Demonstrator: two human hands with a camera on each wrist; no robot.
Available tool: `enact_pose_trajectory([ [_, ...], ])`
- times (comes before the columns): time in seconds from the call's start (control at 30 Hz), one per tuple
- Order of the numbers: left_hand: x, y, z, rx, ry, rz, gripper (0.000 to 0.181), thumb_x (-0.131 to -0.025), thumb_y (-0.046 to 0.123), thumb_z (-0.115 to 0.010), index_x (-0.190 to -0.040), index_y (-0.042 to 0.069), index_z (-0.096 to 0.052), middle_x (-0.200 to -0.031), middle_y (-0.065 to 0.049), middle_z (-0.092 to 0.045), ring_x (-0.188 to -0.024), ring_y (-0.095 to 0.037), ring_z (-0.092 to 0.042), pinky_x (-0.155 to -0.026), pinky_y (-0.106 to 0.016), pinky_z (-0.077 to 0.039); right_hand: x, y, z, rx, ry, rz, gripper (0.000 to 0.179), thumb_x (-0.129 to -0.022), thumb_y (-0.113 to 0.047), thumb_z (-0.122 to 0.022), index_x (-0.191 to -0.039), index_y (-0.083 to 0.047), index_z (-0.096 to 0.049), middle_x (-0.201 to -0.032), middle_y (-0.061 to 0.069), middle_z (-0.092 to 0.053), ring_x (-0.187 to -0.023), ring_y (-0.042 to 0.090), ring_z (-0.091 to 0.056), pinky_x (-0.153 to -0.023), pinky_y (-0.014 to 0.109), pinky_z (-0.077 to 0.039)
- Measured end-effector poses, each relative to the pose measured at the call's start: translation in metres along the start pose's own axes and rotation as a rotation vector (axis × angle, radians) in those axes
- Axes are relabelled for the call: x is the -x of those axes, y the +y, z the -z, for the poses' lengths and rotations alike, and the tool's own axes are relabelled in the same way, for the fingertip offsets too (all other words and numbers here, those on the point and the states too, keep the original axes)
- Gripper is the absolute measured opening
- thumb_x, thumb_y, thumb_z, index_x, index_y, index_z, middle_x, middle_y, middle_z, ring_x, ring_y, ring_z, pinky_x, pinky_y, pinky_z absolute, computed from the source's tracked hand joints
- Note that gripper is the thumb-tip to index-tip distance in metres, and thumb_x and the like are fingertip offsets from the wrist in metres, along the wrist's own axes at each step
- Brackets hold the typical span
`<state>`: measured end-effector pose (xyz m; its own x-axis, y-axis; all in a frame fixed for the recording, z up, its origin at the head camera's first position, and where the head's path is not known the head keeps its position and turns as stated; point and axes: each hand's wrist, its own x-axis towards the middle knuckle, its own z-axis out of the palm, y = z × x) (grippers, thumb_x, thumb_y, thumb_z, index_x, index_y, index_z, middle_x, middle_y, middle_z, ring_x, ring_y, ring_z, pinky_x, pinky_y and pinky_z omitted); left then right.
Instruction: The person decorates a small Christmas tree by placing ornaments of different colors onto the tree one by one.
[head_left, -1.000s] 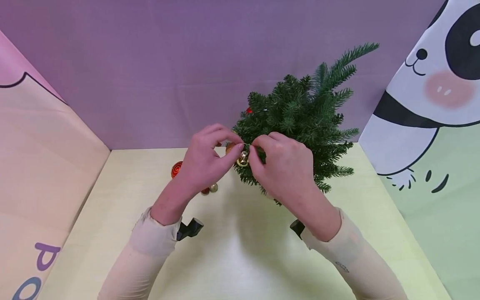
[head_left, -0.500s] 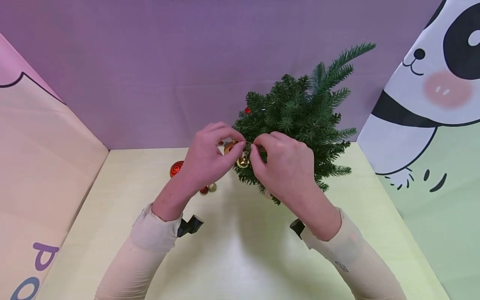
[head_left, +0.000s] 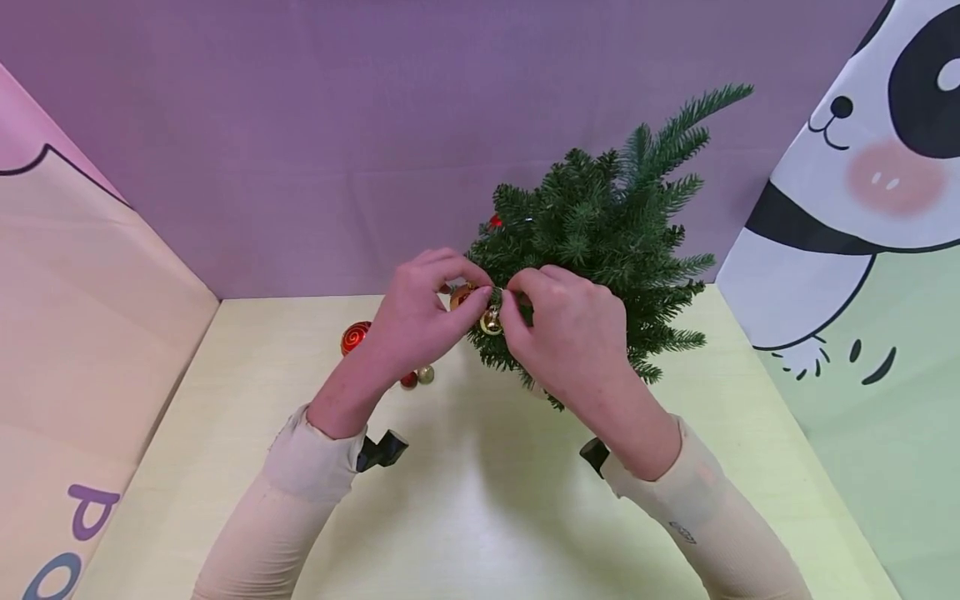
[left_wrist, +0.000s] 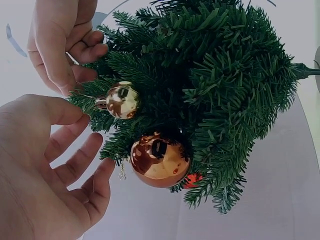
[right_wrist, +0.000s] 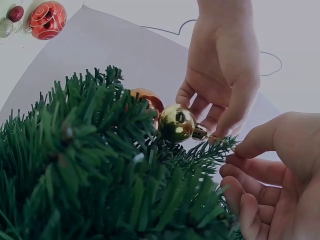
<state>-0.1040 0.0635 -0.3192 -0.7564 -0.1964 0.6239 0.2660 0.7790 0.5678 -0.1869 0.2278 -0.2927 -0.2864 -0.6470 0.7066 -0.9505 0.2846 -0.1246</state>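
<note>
A small shiny gold bauble (head_left: pixel 491 321) hangs beside a branch tip of the small artificial Christmas tree (head_left: pixel 577 225). Thumb and forefinger of my left hand (head_left: pixel 427 312) pinch the bauble's thin hanging string at the branch tip. From the other side my right hand (head_left: pixel 573 329) pinches the same string close by, fingertips nearly meeting. The string is very fine and mostly lost among needles. In the left wrist view a larger copper bauble (left_wrist: pixel 160 160) hangs just past the gold one, with a bit of red ornament (left_wrist: pixel 193 181) behind it.
On the pale table (head_left: pixel 450 517), left of the tree, lie a red swirl-patterned bauble (head_left: pixel 355 337), a small dark red ball (head_left: pixel 408 380) and a small pale gold ball (head_left: pixel 426 374). A purple backdrop (head_left: pixel 300 150) stands behind, with printed panels at both sides.
Both hands stay at the same branch tip with small finger shifts. The left fingertips have edged right toward the right hand, and the gold bauble has shifted slightly right.
</note>
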Motion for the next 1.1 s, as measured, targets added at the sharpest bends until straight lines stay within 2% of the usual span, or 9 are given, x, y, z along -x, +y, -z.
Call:
enact_pose_trajectory([
  [0.23, 0.0003, -0.0032, -0.002, 0.017, -0.009, -0.024, 0.006, -0.089, 0.01, -0.068, -0.089, 0.01, -0.073, -0.082, 0.005, -0.061, -0.075, -0.022, -0.05, -0.066, -0.034, -0.044, 0.0004, 0.0003, -0.001, -0.015, -0.002, -0.005, 0.012, -0.088, -0.014, -0.064, -0.082, -0.008, -0.073, -0.072, 0.002, -0.066, -0.04, 0.011, -0.042, -0.034, 0.025, -0.029],
  [0.47, -0.0006, -0.0061, -0.0038, 0.068, 0.021, -0.032, 0.005, -0.09, 0.01, -0.068, -0.089, 0.01, -0.073, -0.085, 0.004, -0.064, -0.075, -0.019, -0.052, -0.068, -0.038, -0.05, -0.0017, 0.0, -0.0006, -0.021, 0.024, 0.0, 0.012, -0.088, -0.013, -0.064, -0.081, -0.007, -0.073, -0.071, 0.003, -0.066, -0.042, 0.012, -0.045, -0.034, 0.025, -0.03],
  [0.73, 0.0021, -0.0051, -0.0047, 0.062, 0.006, -0.021, 0.005, -0.09, 0.01, -0.067, -0.09, 0.01, -0.073, -0.083, 0.004, -0.062, -0.074, -0.02, -0.05, -0.063, -0.032, -0.041, -0.0013, 0.0009, -0.0024, -0.031, -0.015, -0.01, 0.011, -0.088, -0.014, -0.064, -0.083, -0.008, -0.072, -0.073, 0.002, -0.067, -0.041, 0.012, -0.045, -0.035, 0.026, -0.032],
  [1.1, 0.0058, -0.0088, -0.0038, 0.055, -0.016, -0.028, 0.006, -0.091, 0.01, -0.066, -0.091, 0.012, -0.073, -0.086, 0.006, -0.063, -0.076, -0.016, -0.051, -0.065, -0.033, -0.042, 0.0004, 0.0036, -0.0017, -0.05, -0.041, -0.018, 0.011, -0.089, -0.016, -0.065, -0.082, -0.011, -0.071, -0.075, 0.0, -0.067, -0.044, 0.011, -0.045, -0.036, 0.026, -0.033],
])
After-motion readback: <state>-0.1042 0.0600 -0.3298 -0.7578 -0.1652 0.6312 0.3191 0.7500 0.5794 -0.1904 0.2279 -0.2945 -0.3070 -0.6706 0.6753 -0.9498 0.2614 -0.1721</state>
